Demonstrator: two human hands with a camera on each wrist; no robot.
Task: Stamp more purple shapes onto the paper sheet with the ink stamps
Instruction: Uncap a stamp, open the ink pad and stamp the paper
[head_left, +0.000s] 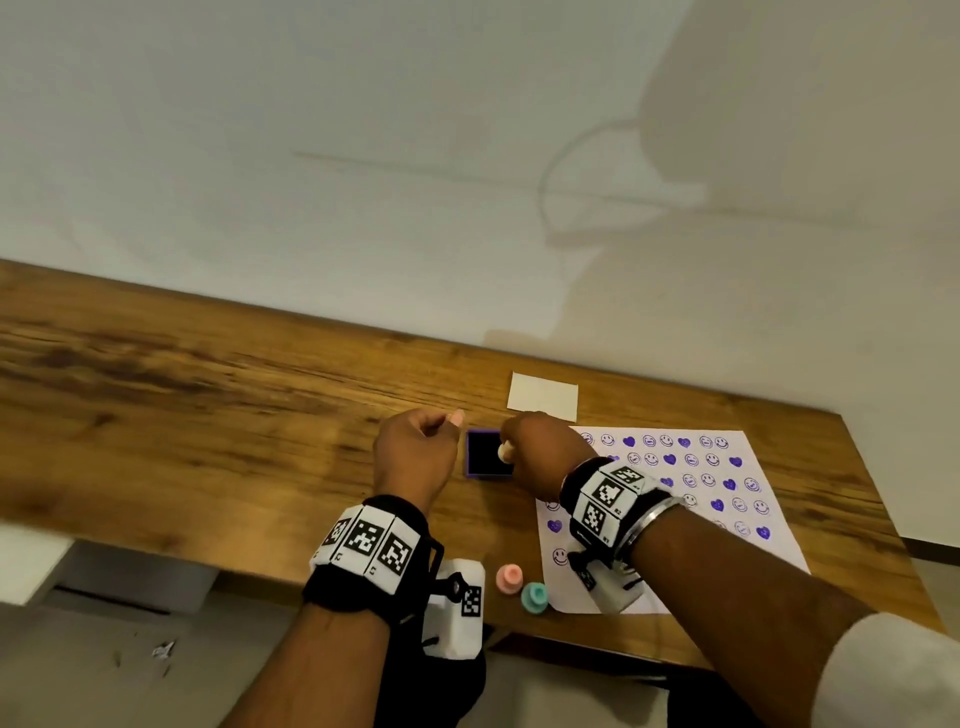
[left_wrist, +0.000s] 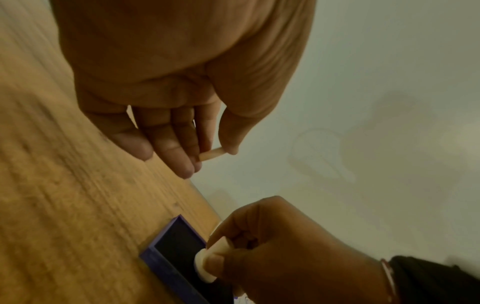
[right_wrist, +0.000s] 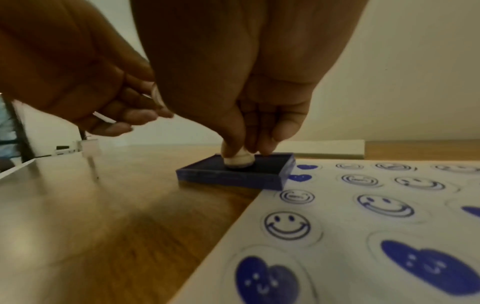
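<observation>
A purple ink pad (head_left: 480, 449) lies open on the wooden table, just left of the paper sheet (head_left: 774, 470). The sheet carries rows of purple smiley faces and hearts (right_wrist: 287, 225). My right hand (head_left: 511, 447) pinches a small white stamp (right_wrist: 239, 160) from above and presses its face down on the dark pad (right_wrist: 233, 179). My left hand (head_left: 441, 428) hovers left of the pad, off the table. It pinches a small pale cap (left_wrist: 211, 154) between thumb and forefinger, with the other fingers curled.
A pink stamp (head_left: 509, 578) and a teal stamp (head_left: 535, 597) stand near the table's front edge, left of the sheet's near corner. A white card (head_left: 543, 395) lies behind the pad by the wall. Bare wood stretches to the left.
</observation>
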